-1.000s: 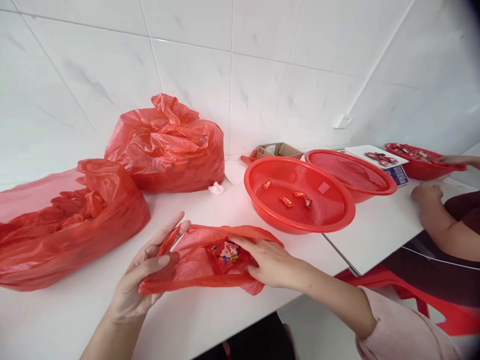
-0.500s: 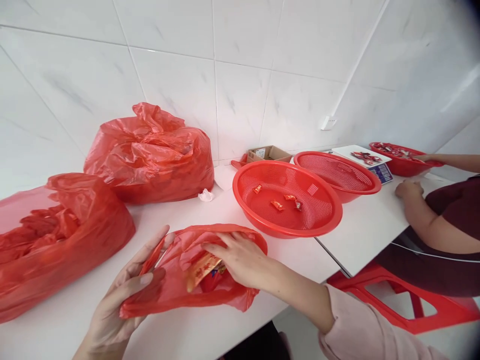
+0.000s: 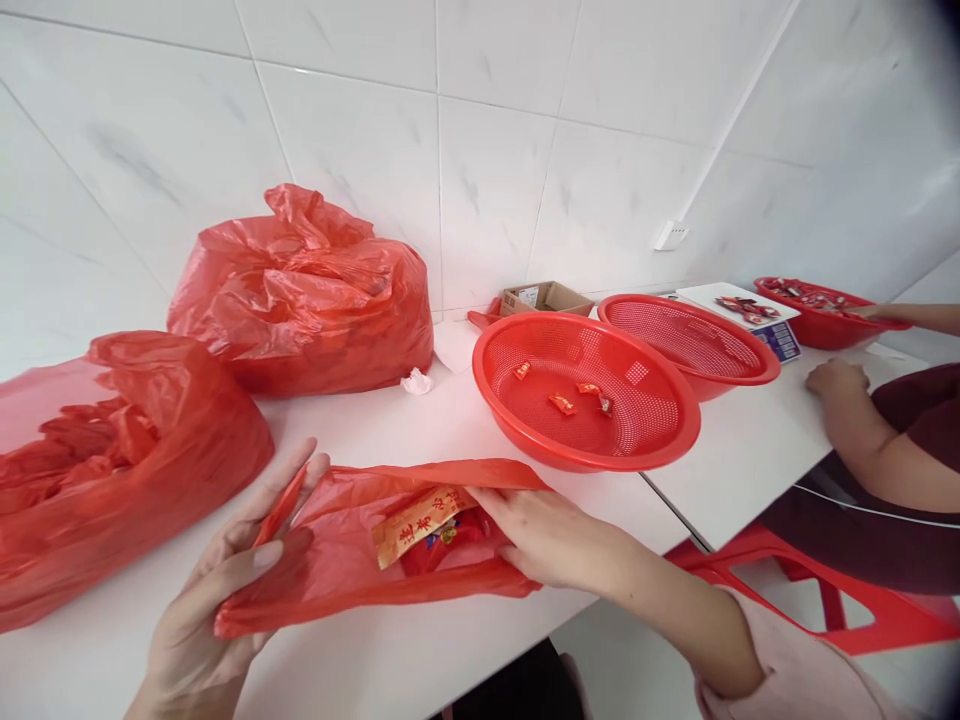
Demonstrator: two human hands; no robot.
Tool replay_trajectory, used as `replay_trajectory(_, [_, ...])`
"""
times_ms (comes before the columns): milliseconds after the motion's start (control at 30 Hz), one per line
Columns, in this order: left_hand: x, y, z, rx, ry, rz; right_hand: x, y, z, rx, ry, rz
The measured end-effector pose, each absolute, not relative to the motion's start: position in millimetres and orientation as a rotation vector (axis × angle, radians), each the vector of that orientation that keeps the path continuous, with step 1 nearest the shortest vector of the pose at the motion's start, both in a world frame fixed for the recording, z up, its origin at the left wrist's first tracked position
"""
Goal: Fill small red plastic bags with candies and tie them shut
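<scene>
A red plastic bag (image 3: 322, 590) lies on its side near the table's front, its mouth facing me. My left hand (image 3: 217, 580) grips the left edge of the bag, the film pinched between thumb and fingers. My right hand (image 3: 547, 530) is partly inside the right end of the mouth, with fingers stretched out, thumb apart and some fingertips hidden by the bag. Just left of those fingers lies a gold packet (image 3: 420, 525) with red characters. Beneath it are red and blue wrapped pieces (image 3: 450, 540), partly covered.
Two large red plastic bags (image 3: 322, 330) stand on the left. A red basket (image 3: 495, 400) with several small wrapped pieces is beyond my right hand. Behind it are another red basket (image 3: 750, 375), a cardboard box (image 3: 551, 297) and a scale (image 3: 780, 340). A co-worker's hand (image 3: 840, 380) rests at right.
My right hand has drawn back to the right inside the bag, leaving the gold packet more exposed. The bag's mouth is stretched wider sideways. My left hand has shifted slightly left with the bag's edge.
</scene>
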State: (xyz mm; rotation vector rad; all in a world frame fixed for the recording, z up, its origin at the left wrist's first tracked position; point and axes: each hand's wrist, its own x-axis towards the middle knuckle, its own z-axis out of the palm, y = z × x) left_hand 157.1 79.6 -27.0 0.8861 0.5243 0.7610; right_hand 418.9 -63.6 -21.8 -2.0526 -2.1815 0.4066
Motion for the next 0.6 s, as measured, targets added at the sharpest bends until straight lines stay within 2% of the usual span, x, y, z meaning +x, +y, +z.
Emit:
replay_trajectory(133, [152,83,-29,0.832,0.45,0.785,421,-69,-1,-1.882,-2.449,-0.027])
replay_trajectory(200, [153,82,-27,0.813,0.474,0.792,423,-72,7,-1.82,-2.517,-0.12])
replay_trajectory(367, [157,77,-24,0.84,0.542,0.847,434,-85,25,-1.859,-2.534,0.01])
replay_trajectory(500, [158,77,-28,0.884,0.564,0.819,466,-84,43,-1.862,-2.242,0.145])
replay_trajectory(600, [161,74,-23,0.935,0.631,0.831,516,-65,57,-2.22,-1.881,0.085])
